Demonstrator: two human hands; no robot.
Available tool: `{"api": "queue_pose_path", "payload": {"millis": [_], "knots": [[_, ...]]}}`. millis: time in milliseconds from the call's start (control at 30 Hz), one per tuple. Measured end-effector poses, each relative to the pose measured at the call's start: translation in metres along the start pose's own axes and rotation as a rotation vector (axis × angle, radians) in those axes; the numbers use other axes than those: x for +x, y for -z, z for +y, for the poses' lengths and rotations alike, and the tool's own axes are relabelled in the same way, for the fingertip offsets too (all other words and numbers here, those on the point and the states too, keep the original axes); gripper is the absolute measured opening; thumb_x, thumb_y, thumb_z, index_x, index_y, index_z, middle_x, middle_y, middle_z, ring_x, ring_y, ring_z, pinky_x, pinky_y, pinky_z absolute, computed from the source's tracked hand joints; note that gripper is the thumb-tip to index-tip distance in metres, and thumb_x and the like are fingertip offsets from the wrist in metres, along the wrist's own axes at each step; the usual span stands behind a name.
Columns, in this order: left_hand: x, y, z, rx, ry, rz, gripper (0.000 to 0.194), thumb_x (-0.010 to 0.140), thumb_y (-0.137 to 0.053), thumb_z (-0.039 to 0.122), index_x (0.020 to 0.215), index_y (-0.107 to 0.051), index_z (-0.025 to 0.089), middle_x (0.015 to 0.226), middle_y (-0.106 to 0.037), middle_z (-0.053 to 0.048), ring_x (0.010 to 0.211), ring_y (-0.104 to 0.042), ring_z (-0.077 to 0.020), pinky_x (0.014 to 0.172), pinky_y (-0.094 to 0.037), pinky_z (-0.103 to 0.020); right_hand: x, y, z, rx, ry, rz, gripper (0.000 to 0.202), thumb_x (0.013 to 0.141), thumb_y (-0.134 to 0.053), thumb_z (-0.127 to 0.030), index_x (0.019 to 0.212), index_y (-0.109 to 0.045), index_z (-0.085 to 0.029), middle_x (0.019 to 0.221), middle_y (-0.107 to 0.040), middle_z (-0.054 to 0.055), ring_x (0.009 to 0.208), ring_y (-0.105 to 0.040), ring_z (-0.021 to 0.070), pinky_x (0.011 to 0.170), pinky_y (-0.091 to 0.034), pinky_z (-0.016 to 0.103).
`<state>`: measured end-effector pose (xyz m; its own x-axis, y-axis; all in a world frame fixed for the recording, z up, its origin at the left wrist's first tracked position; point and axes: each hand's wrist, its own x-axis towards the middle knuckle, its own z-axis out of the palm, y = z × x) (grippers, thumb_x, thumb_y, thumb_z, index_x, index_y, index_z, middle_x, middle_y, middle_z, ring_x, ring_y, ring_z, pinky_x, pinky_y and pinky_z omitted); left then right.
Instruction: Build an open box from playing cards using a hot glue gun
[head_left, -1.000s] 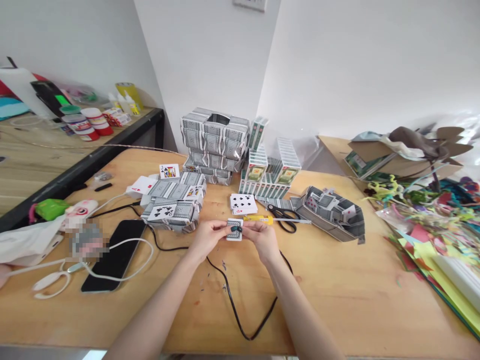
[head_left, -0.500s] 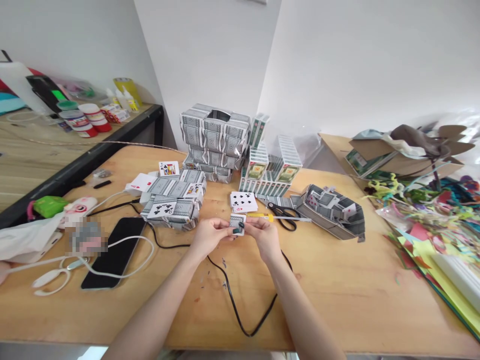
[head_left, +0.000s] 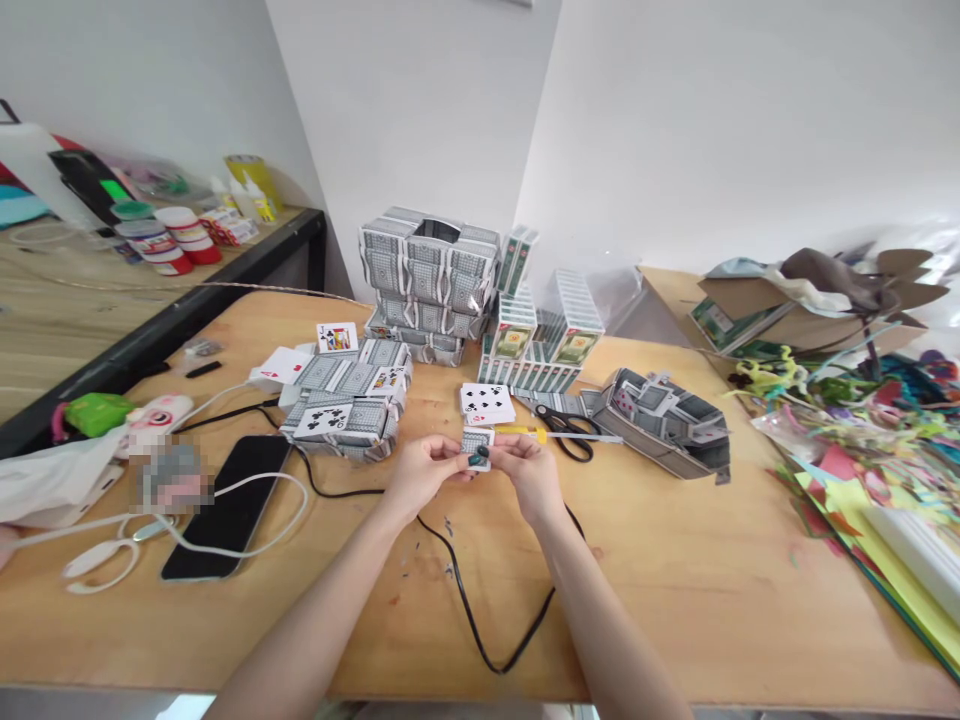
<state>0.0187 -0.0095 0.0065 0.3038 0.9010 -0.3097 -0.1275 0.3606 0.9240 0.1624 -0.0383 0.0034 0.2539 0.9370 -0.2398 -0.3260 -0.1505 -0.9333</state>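
Observation:
Between my two hands is a playing card (head_left: pixel 478 441), its grey patterned back facing up. My left hand (head_left: pixel 433 474) pinches its left side, and my right hand (head_left: pixel 523 470) pinches the right side, with the thumbs close together. Whether the card is folded is hard to make out. Just beyond lies a small pile of face-up playing cards (head_left: pixel 487 402), a spade card on top. To the right are a yellow-handled screwdriver (head_left: pixel 585 437) and black scissors (head_left: pixel 574 430). A boat-like tray built from cards (head_left: pixel 664 425) holds loose cards.
Card-built blocks (head_left: pixel 345 395) lie left of my hands, with a taller card structure (head_left: pixel 429 270) behind. Boxed decks (head_left: pixel 525 370) are stacked beside it. A phone (head_left: pixel 229 510), white cable and black cord (head_left: pixel 469 610) lie on the table. Coloured paper scraps (head_left: pixel 847 470) cover the right side.
My thumbs have moved slightly closer together on the card, and the card has shifted a little to the right. The rest of the table looks the same.

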Motion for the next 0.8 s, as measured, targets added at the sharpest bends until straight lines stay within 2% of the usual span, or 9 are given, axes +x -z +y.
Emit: {"api": "queue_pose_path", "payload": {"millis": [100,200,267,467,567,667,800], "knots": [[0.001,-0.001,-0.001,0.035,-0.091,-0.007,0.029,0.056,-0.074,0.036,0.071,-0.063,0.013,0.068,-0.066,-0.002,0.064,-0.062,-0.0147,0.063,-0.052,-0.027,-0.001,0.000,-0.001,-0.045,0.030,0.003,0.030,0.045,-0.080,-0.030,0.067,-0.065,-0.017,0.061,-0.066,0.001,0.056,-0.061,0.0156,0.062,-0.049,0.030],[0.002,0.000,-0.001,0.049,-0.148,0.044,0.032,0.062,-0.069,0.041,0.078,-0.065,0.013,0.078,-0.069,-0.005,0.072,-0.063,-0.0172,0.064,-0.052,-0.027,-0.002,-0.001,-0.001,-0.088,0.049,-0.026,0.028,0.046,-0.079,-0.030,0.067,-0.065,-0.018,0.061,-0.066,0.001,0.056,-0.060,0.0156,0.062,-0.049,0.030],[0.003,0.003,0.001,0.048,-0.140,0.044,0.034,0.065,-0.066,0.043,0.083,-0.067,0.013,0.084,-0.070,-0.006,0.076,-0.064,-0.0191,0.065,-0.052,-0.028,-0.003,-0.001,0.000,-0.104,0.048,-0.066,0.026,0.047,-0.079,-0.031,0.066,-0.065,-0.019,0.061,-0.066,0.001,0.057,-0.060,0.0157,0.062,-0.049,0.031],[0.003,0.012,0.004,-0.066,-0.011,-0.109,0.039,0.064,-0.069,0.040,0.093,-0.067,0.015,0.089,-0.070,-0.008,0.076,-0.065,-0.0226,0.059,-0.053,-0.031,-0.005,0.000,-0.004,-0.147,0.064,-0.149,0.024,0.057,-0.074,-0.038,0.071,-0.066,-0.019,0.070,-0.067,0.002,0.062,-0.060,0.0163,0.062,-0.050,0.031],[0.003,0.011,0.004,-0.203,0.010,-0.127,0.033,0.060,-0.073,0.033,0.087,-0.069,0.014,0.090,-0.070,-0.010,0.074,-0.065,-0.0211,0.061,-0.052,-0.031,-0.006,0.000,-0.007,-0.186,0.081,-0.161,0.029,0.062,-0.070,-0.044,0.071,-0.061,-0.018,0.063,-0.064,0.001,0.053,-0.058,0.0135,0.047,-0.047,0.025],[0.002,0.008,0.004,-0.295,-0.022,-0.112,0.025,0.057,-0.075,0.026,0.077,-0.070,0.013,0.088,-0.070,-0.009,0.073,-0.064,-0.0179,0.065,-0.052,-0.029,-0.008,-0.001,-0.006,-0.219,0.025,-0.224,0.035,0.068,-0.061,-0.053,0.069,-0.053,-0.018,0.049,-0.058,-0.002,0.037,-0.053,0.0114,0.031,-0.037,0.020],[0.001,0.008,0.007,-0.303,-0.078,-0.094,0.019,0.058,-0.075,0.022,0.074,-0.070,0.015,0.083,-0.069,-0.005,0.074,-0.061,-0.0144,0.069,-0.050,-0.026,-0.009,-0.002,-0.004,-0.248,-0.017,-0.249,0.040,0.069,-0.057,-0.058,0.067,-0.048,-0.019,0.042,-0.055,-0.004,0.027,-0.047,0.0100,0.025,-0.030,0.018]]}}
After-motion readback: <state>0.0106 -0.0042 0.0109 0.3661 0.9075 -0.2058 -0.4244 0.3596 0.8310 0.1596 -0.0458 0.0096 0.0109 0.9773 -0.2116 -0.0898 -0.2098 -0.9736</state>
